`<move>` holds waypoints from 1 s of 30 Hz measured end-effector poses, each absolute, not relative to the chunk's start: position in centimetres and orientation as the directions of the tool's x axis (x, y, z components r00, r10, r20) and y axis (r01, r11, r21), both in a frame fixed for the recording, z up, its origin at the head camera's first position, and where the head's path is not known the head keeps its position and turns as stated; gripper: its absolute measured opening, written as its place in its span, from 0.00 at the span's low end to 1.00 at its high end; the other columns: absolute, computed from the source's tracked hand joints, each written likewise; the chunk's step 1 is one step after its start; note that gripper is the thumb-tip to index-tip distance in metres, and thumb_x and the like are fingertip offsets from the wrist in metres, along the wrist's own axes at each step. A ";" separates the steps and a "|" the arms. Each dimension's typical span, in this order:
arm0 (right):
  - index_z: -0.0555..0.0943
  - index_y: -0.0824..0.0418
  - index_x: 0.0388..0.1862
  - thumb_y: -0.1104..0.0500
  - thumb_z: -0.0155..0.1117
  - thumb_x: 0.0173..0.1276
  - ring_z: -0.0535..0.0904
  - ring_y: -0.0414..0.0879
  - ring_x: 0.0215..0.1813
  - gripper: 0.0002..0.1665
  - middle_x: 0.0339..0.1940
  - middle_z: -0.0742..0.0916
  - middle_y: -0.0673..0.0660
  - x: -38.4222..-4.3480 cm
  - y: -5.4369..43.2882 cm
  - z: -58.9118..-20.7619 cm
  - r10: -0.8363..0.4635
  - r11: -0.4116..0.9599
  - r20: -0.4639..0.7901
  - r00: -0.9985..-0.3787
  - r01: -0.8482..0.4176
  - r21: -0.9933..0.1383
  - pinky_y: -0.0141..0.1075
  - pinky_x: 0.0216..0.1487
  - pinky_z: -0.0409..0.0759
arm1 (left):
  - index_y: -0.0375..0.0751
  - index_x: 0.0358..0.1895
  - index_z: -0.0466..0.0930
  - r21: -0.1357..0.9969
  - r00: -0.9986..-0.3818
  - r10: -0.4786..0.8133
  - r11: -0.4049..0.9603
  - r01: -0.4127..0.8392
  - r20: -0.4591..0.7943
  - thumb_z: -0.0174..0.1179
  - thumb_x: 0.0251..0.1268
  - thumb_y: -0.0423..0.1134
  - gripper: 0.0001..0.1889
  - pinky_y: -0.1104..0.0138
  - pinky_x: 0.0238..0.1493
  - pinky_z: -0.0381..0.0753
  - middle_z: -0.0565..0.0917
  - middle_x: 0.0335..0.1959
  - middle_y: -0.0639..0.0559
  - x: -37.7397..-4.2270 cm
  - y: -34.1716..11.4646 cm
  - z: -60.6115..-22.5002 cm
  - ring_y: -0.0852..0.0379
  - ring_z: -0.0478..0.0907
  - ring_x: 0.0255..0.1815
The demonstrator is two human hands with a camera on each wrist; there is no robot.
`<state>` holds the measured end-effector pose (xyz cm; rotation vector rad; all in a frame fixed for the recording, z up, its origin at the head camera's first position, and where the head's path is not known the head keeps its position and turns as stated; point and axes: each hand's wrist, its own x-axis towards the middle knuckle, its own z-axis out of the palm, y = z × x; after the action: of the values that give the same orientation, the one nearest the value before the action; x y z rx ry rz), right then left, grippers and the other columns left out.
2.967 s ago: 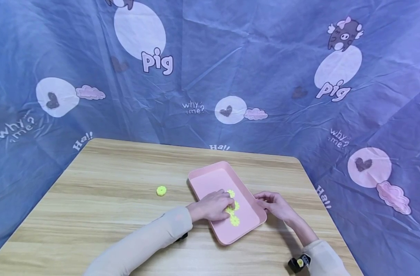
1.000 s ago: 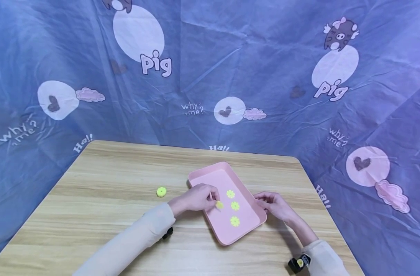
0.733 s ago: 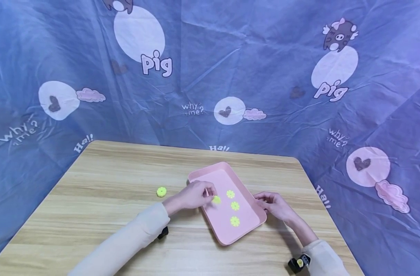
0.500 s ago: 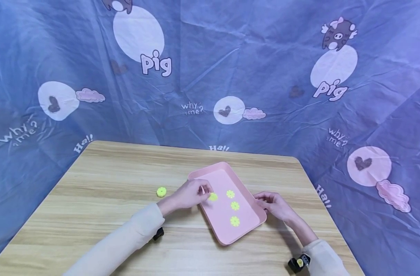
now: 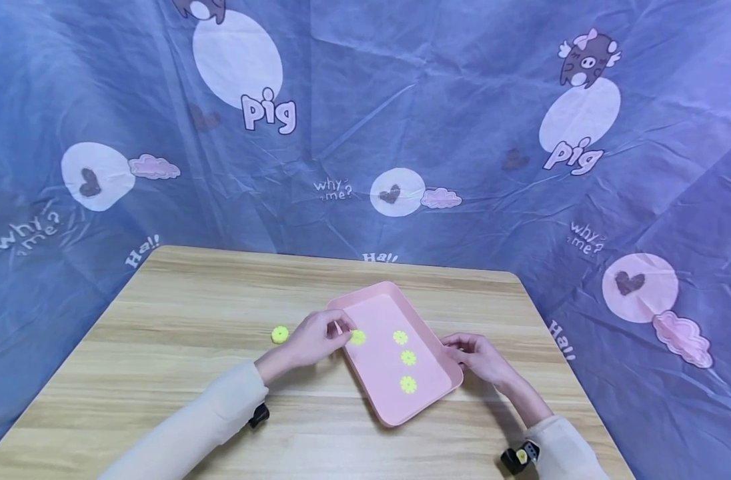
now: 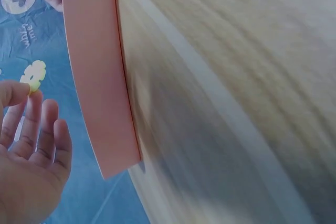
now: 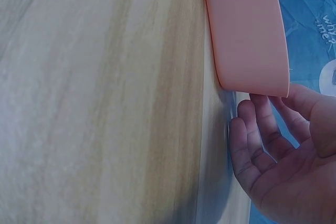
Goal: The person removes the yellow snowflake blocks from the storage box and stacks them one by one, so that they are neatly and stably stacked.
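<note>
While the left hand point(image 5: 313, 339) is pinching a yellow flower piece point(image 5: 357, 338) between thumb and finger above the left side of the pink tray point(image 5: 382, 377), its other fingers loosely extending, the right hand point(image 5: 482, 360) is holding the tray's right wall with bent fingers. Three matching pieces point(image 5: 408, 359) are lying inside, and a lone flower piece point(image 5: 279, 335) is resting on the surface point(image 5: 179, 320) near the left hand.

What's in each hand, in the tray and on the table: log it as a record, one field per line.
Left hand: pinches a yellow flower piece over the left side of the pink tray
Right hand: touches the tray's right wall
In tray: three yellow pieces in a rough line
On table: the tray, plus one loose yellow piece left of it
</note>
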<state>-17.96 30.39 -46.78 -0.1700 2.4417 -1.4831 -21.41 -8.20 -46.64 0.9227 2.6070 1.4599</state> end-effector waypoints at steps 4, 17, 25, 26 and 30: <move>0.79 0.77 0.61 0.63 0.64 0.77 0.79 0.34 0.36 0.21 0.44 0.89 0.59 -18.0 30.3 -46.8 -0.239 0.474 -0.173 -0.955 0.041 -0.880 0.29 0.35 0.80 | 0.47 0.44 0.87 0.801 -0.852 0.459 0.394 0.451 0.254 0.66 0.70 0.36 0.04 0.73 0.36 0.77 0.86 0.32 0.56 -21.2 -9.2 -46.8 0.68 0.75 0.31; 0.79 0.79 0.61 0.65 0.63 0.76 0.80 0.33 0.37 0.21 0.44 0.89 0.58 -18.2 30.4 -47.1 -0.249 0.469 -0.166 -0.954 0.031 -0.883 0.28 0.34 0.80 | 0.42 0.46 0.87 0.854 -0.916 0.330 0.385 0.351 0.228 0.67 0.69 0.32 0.06 0.72 0.38 0.81 0.89 0.38 0.49 -21.3 -14.2 -47.4 0.65 0.79 0.32; 0.79 0.78 0.61 0.64 0.63 0.76 0.79 0.34 0.37 0.21 0.44 0.89 0.58 -18.2 30.4 -47.2 -0.246 0.472 -0.164 -0.955 0.030 -0.881 0.28 0.35 0.80 | 0.38 0.46 0.87 0.879 -0.948 0.244 0.379 0.288 0.205 0.67 0.68 0.31 0.06 0.72 0.33 0.80 0.89 0.37 0.45 -21.4 -16.5 -47.7 0.64 0.78 0.29; 0.79 0.78 0.61 0.64 0.63 0.76 0.79 0.34 0.37 0.21 0.44 0.89 0.57 -18.1 30.4 -47.2 -0.246 0.470 -0.165 -0.955 0.031 -0.882 0.28 0.35 0.80 | 0.37 0.46 0.87 0.880 -0.951 0.239 0.385 0.279 0.198 0.67 0.69 0.31 0.06 0.72 0.33 0.80 0.89 0.37 0.45 -21.4 -16.7 -47.7 0.64 0.79 0.30; 0.79 0.78 0.61 0.64 0.63 0.76 0.80 0.34 0.37 0.22 0.43 0.89 0.56 -18.1 30.4 -47.2 -0.246 0.465 -0.167 -0.955 0.035 -0.885 0.28 0.35 0.80 | 0.38 0.47 0.87 0.882 -0.964 0.214 0.408 0.236 0.159 0.66 0.70 0.32 0.06 0.73 0.36 0.80 0.89 0.38 0.45 -21.7 -17.5 -47.9 0.64 0.80 0.30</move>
<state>-18.10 30.44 -47.20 -0.1805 2.4453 -1.4868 -21.66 -17.54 -47.91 0.4239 2.6540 1.6677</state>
